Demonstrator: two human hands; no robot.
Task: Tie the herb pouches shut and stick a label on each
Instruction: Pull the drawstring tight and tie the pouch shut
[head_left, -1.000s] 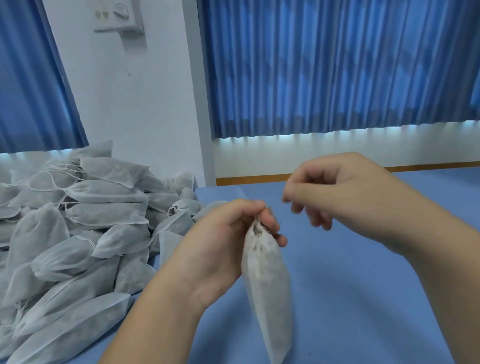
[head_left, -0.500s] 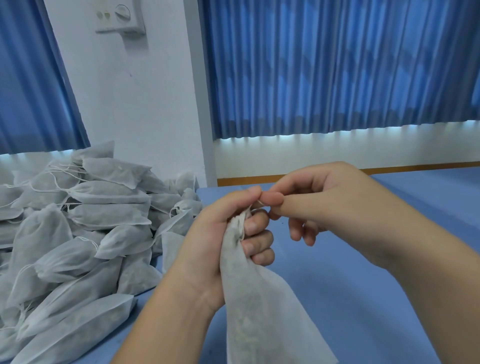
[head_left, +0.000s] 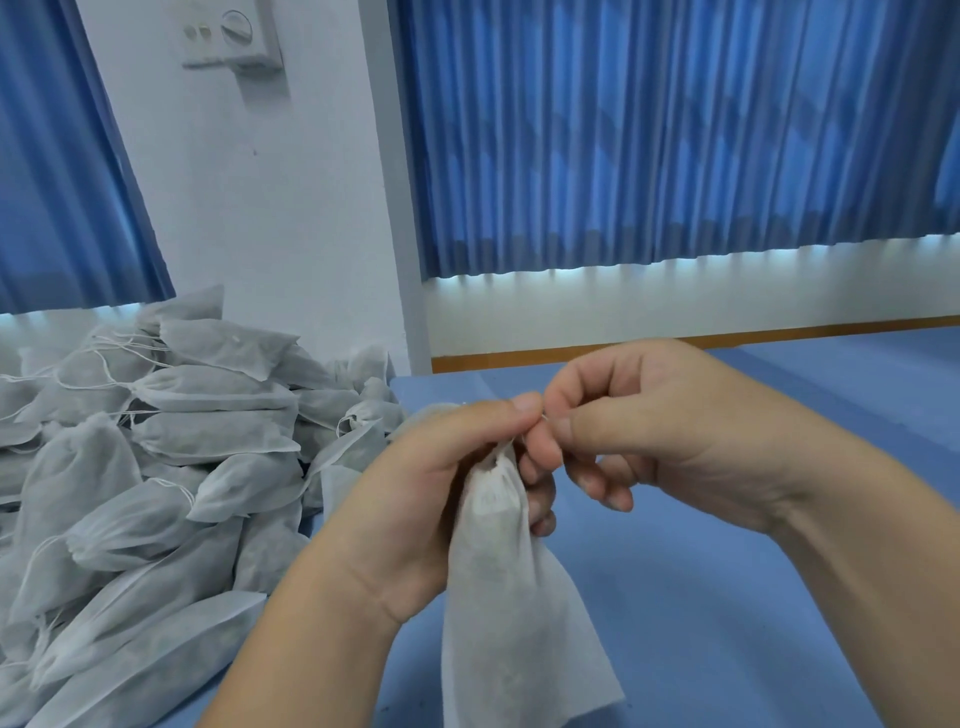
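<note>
A white fabric herb pouch (head_left: 511, 613) hangs upright above the blue table, its gathered neck at the top. My left hand (head_left: 447, 483) grips that neck, fingers curled round it. My right hand (head_left: 639, 431) meets it from the right, thumb and forefinger pinching the thin white drawstring at the pouch mouth. Most of the string is hidden between the fingertips. No label is in view.
A big heap of several white drawstring pouches (head_left: 156, 467) fills the left side of the blue table (head_left: 727, 597). Behind it are a white wall and blue curtains (head_left: 675, 130). Bare tabletop lies right of and below my hands.
The right hand came in from apart to the pouch neck and now pinches the string. The pouch swung and rose slightly in the left hand's grip.
</note>
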